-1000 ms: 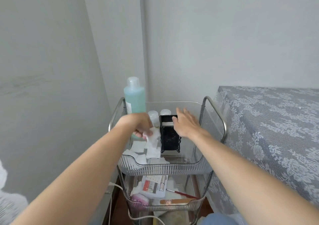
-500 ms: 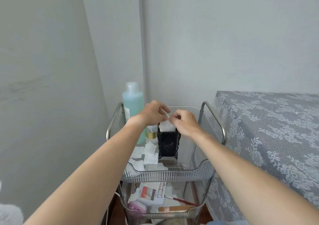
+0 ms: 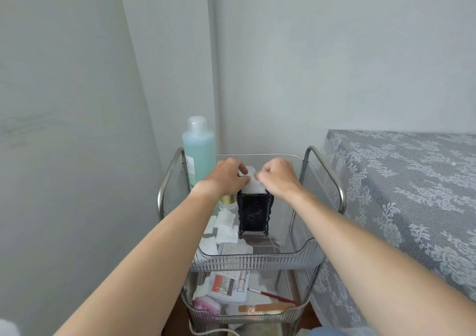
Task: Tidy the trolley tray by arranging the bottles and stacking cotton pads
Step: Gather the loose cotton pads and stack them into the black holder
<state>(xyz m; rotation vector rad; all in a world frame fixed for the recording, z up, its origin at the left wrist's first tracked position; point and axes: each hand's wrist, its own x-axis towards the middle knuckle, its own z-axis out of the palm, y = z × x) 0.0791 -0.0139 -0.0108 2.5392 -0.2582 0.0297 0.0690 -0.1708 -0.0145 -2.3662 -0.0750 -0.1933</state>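
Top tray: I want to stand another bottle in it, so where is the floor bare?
The top tray is bare right of the black holder, up to the right handle, and in front of the holder. The left side is crowded: loose cotton pads and the blue bottle. Both hands, left hand and right hand, work above the holder.

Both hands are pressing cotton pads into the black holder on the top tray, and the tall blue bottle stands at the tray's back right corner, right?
Nearly. In the head view the tall blue bottle stands at the top tray's back left corner. Both hands are at the cotton pads in the black holder.
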